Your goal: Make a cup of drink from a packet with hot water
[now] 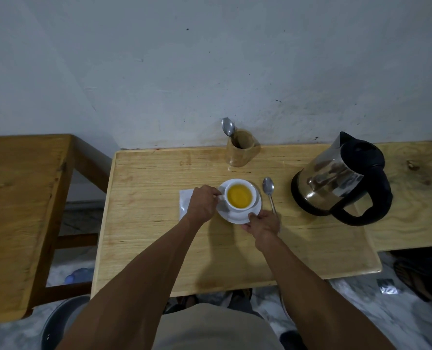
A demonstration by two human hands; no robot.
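— On the saucer (237, 218), where's your cup (240, 195)?

— Centred, full of yellow drink; your left hand (202, 204) pinches its handle, your right hand (264, 221) grips the saucer's near rim.

— Anything hidden?

— Left of the cup, your hand half covers the white packet (184, 202); right of it, the spoon's (269, 190) handle end too.

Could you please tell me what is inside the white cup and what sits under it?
The white cup holds yellow-orange liquid and stands on a white saucer. The left hand grips its handle; the right hand covers the saucer's near rim.
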